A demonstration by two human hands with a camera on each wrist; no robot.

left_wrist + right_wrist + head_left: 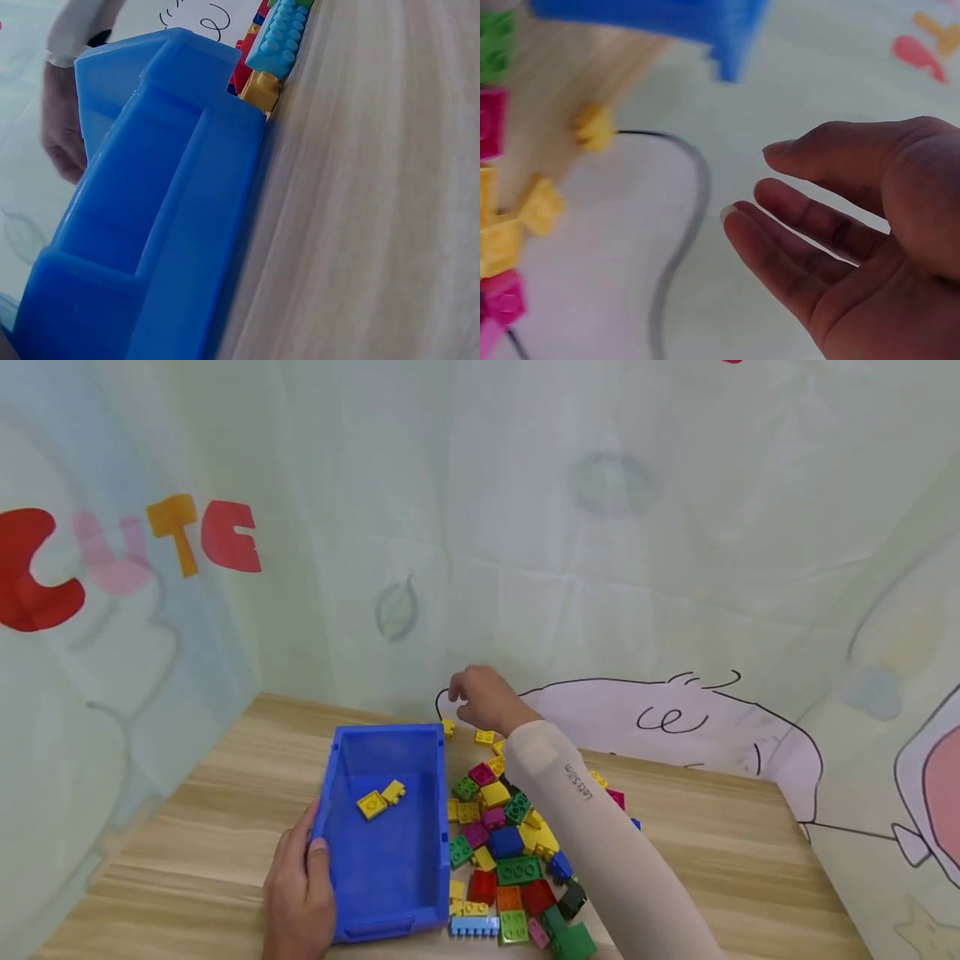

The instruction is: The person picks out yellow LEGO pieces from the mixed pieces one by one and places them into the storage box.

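Observation:
My left hand (298, 881) grips the left wall of a blue plastic bin (393, 868), its thumb over the rim. Inside lie two yellow building bricks: a square one (371, 805) and a smaller one (393, 792). Raised above the far edge of the table, my right hand (483, 695) has relaxed fingers. In the right wrist view its thumb and fingertips (733, 214) stand apart with nothing between them. Closest to that hand is a small yellow brick (448, 729) by the bin's far right corner. The left wrist view shows the bin's outer end (202, 217) up close.
A loose pile of bricks in many colours spreads along the bin's right side, among them a green brick (519, 869) and a light blue one (475, 927). Wooden table surface (735, 860) extends to the right. A printed curtain (525, 568) hangs behind the table.

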